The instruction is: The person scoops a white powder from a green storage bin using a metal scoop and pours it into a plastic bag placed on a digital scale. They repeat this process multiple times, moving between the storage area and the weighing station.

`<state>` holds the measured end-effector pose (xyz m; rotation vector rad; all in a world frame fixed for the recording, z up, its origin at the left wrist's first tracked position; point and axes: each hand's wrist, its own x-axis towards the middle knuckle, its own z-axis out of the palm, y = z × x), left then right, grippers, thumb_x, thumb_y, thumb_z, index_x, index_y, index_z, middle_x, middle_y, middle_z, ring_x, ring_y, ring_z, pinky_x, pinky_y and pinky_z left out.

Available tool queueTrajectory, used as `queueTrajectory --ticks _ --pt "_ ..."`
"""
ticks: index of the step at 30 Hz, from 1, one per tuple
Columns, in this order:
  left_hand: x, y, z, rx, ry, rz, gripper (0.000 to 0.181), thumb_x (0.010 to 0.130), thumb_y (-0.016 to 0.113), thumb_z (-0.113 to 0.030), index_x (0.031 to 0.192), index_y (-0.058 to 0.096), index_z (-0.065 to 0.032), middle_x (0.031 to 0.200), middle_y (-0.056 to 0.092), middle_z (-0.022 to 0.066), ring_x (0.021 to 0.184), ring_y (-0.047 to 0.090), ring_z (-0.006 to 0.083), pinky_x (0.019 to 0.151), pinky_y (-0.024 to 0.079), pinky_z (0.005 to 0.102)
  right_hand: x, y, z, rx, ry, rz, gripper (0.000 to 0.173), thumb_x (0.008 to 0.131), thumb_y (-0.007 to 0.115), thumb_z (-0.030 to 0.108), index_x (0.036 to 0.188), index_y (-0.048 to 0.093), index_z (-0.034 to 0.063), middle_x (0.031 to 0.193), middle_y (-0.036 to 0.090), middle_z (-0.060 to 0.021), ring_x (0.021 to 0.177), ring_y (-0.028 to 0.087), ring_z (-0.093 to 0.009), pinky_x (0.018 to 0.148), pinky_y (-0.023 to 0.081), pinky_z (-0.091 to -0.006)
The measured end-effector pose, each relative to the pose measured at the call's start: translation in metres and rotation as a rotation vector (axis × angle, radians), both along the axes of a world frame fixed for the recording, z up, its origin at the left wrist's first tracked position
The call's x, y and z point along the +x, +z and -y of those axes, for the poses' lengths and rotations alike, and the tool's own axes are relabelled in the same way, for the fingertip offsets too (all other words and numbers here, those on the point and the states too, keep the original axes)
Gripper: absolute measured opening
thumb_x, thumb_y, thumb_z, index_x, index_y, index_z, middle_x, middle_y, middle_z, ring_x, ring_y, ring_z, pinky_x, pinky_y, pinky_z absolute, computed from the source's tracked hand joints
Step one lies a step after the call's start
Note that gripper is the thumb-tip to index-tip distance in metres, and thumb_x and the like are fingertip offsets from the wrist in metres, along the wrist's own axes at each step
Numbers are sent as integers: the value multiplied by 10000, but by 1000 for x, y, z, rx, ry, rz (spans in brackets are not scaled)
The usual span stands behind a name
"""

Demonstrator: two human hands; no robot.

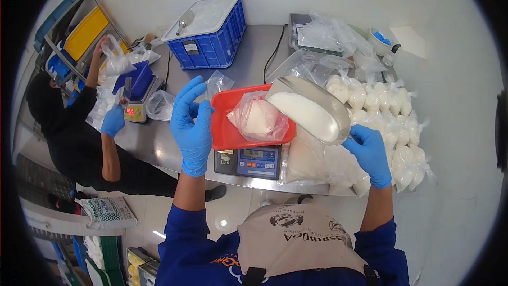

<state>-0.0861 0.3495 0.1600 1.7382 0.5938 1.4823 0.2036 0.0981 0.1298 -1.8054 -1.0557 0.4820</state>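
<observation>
Gloved in blue, my right hand point(368, 151) grips the handle of a metal scoop point(335, 107). White powder point(305, 113) lies in the scoop, whose front end hangs over a red plastic tray point(220, 137). Inside that tray sits a clear plastic bag point(258, 121) with pale powder in it. The tray rests on a digital scale point(248, 163) with a lit display. My left hand point(193, 129), also in a blue glove, is raised at the tray's left edge, its fingers apart and holding nothing. Whether it touches the rim I cannot tell.
Several tied bags of powder point(403, 163) cover the table's right side. Behind stand a blue lidded crate point(210, 43) with another scoop point(184, 22) and a grey tray point(295, 22) of plastic bags. At left, a co-worker point(71, 127) holds a bag and a scoop beside a second scale point(137, 113).
</observation>
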Motion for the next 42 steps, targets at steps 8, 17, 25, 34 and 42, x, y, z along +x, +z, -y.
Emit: queueTrajectory --ticks 8,17,25,34,42 --pt "9 2 7 -19 1 66 378 898 583 62 1261 633 -30 1383 610 95 789 596 53 751 553 236 2 14 47 -5 -150 -105 155 847 742 100 832 675 -39 642 499 50 627 416 -34 540 359 -251" --pt "87 -22 78 191 -455 -489 330 882 719 -167 1209 688 -135 1432 538 175 1140 649 285 906 537 364 24 -1 111 -6 -312 -113 156 851 719 77 760 617 1 648 477 62 619 402 -28 526 336 -239" --pt "182 -99 107 351 -510 -1141 509 878 681 -382 1342 622 -181 1559 396 206 1279 566 367 993 500 454 30 -17 190 -17 -640 -112 276 895 705 159 704 527 71 622 473 64 568 397 -18 490 311 -222" --pt "173 -19 80 359 -321 -698 375 823 742 -206 1195 724 -154 1456 549 121 1210 602 314 1024 463 410 25 -57 268 -82 -825 -100 274 887 718 128 717 532 20 645 444 44 612 394 -51 536 339 -257" --pt "44 -62 -89 70 -158 -1125 442 751 645 -76 1178 743 -130 1340 642 137 1065 676 238 898 525 330 27 -66 276 -50 -855 -127 273 893 700 139 708 527 39 621 437 54 589 371 -42 517 299 -251"
